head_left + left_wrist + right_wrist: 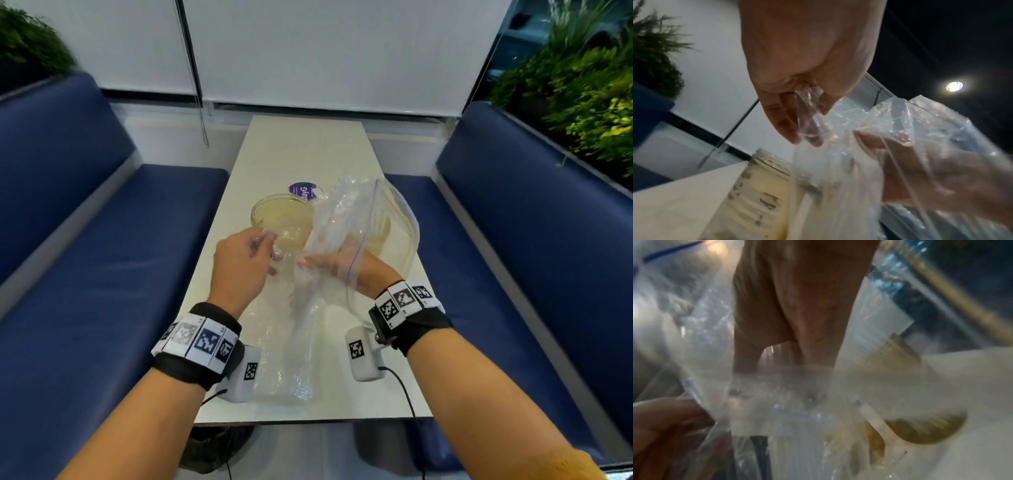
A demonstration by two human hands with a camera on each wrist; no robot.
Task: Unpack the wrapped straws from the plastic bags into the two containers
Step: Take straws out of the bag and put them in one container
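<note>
My left hand point(260, 251) pinches a fold of the clear zip bag point(383, 260) between thumb and fingers; in the left wrist view the left hand point(807, 123) holds that plastic point(809, 113) in the same pinch. My right hand point(308, 263) is inside the bag and grips a long bundle of wrapped straws point(329, 219) that slants up over the table. The blurred right wrist view has the right hand point(777, 363) closed round the pale bundle point(781, 386). One clear container point(274, 214) stands behind my left hand. A second container point(382, 229) is half hidden by the bag.
Another clear bag point(284, 363) lies on the white table point(301, 144) near its front edge. A round purple label point(301, 190) sits behind the containers. Blue benches point(102, 274) flank the table, with plants point(582, 102) behind them.
</note>
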